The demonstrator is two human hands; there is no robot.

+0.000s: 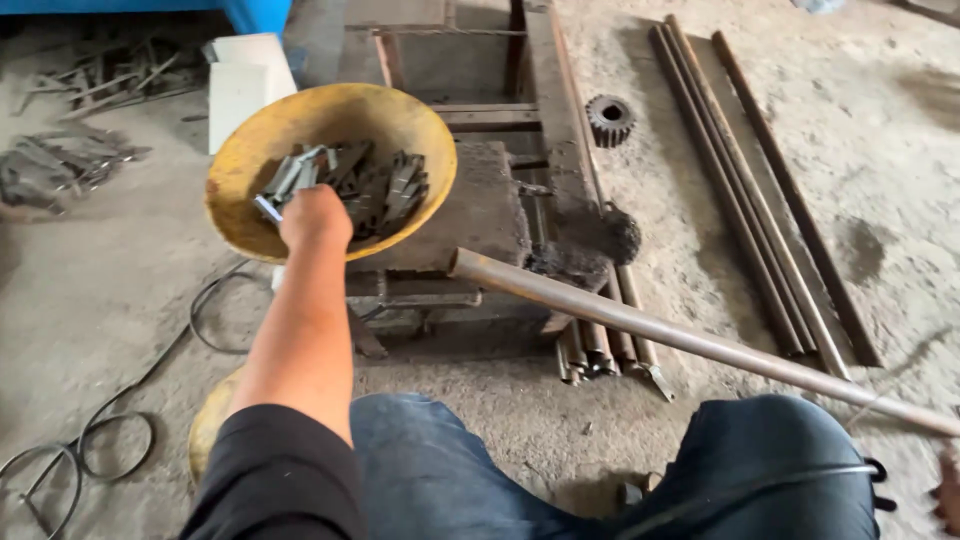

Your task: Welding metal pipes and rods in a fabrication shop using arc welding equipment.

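Head view | left hand [314, 215] arm outstretched, grip clenched on metal strip [268, 208] | yellow bowl [240, 165]

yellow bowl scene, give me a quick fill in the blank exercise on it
1. The left hand reaches into a bowl whose colour is ____.
2. The bowl holds flat grey ____ pieces.
3. The long metal pipe lies slanted over the person's ____ knee.
4. Near the top of the view, a toothed ____ sits on the ground beside the long rods.

Missing words: yellow; metal; right; gear
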